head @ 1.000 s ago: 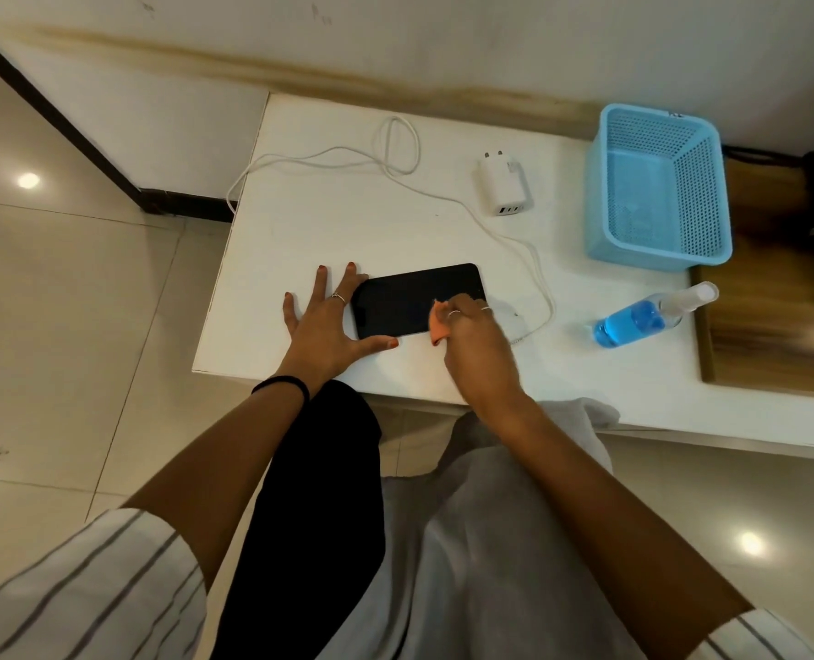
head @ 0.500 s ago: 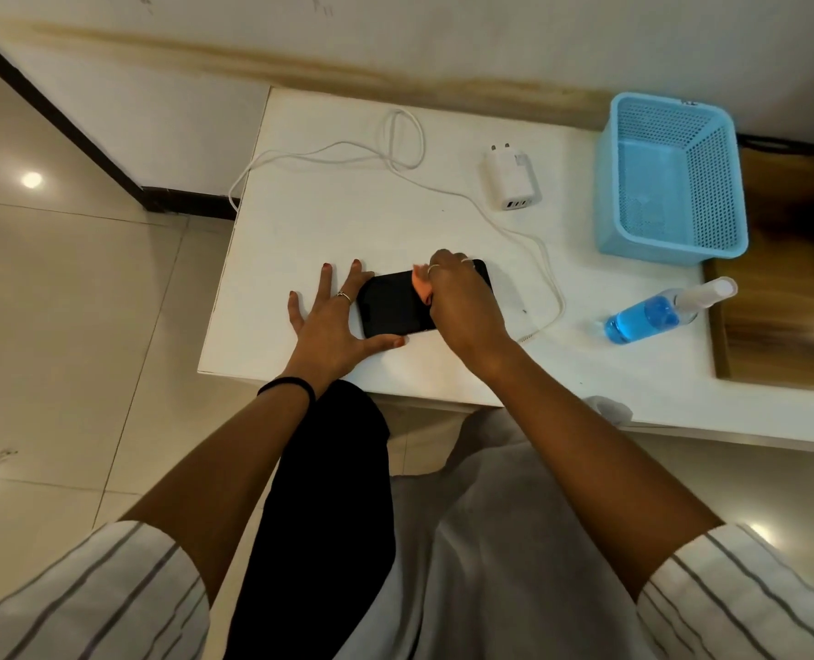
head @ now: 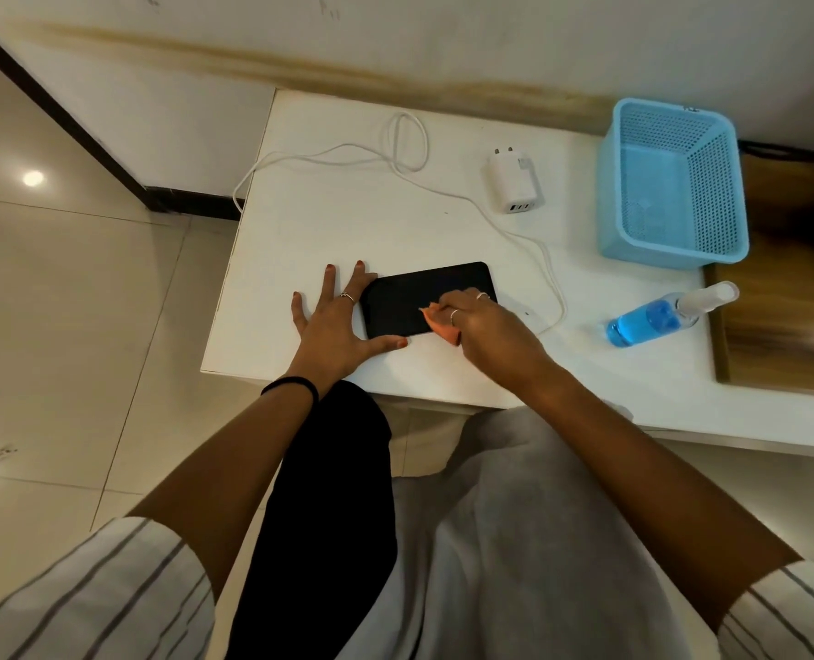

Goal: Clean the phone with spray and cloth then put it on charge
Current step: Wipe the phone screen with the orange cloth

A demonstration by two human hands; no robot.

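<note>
My right hand point(head: 486, 326) has its grip closed on the orange cloth point(head: 443, 326), bunched under my fingers and pressed onto the phone point(head: 409, 297), which lies flat and face up on the worktop point(head: 347, 221). My left hand point(head: 336, 326) is spread wide, holding nothing; its fingers and thumb brace the phone's far end from my cloth grip, so I judge it is there to stop the phone sliding as I rub. Just beyond my right hand the white cable point(head: 550, 273) loops past, close enough to plug in once wiping is done. The charger brick point(head: 512, 183) sits further out, the spray bottle point(head: 657, 316) lies on its side out to the right, and the blue basket point(head: 671, 183) stands beyond it.
</note>
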